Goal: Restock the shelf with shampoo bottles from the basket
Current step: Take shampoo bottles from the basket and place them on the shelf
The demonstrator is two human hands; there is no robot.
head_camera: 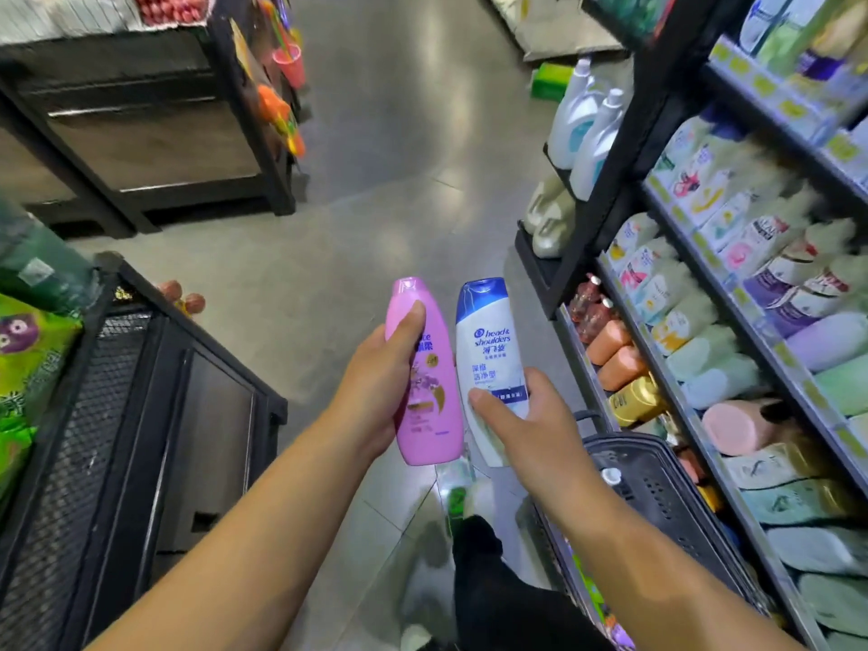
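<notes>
Left grip (375, 382) clasps pink bottle (425, 382); right (530, 415), white bottle (491, 364).

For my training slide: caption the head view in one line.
Left hand holds a pink bottle, right hand a white bottle, beside the stocked shelf.

Pink shampoo bottle (425, 375): flip cap up, near upright, tilted slightly left, floral label facing camera, held in left hand (375, 392).
White shampoo bottle (491, 364): blue cap up, blue print, just beside pink one, gripped low by right hand (530, 425).
Basket (657, 491): dark plastic, perforated wall, on floor against shelf (704, 429).
Shelf: black frame, rows packed with bottles lying cap-outward.
</notes>
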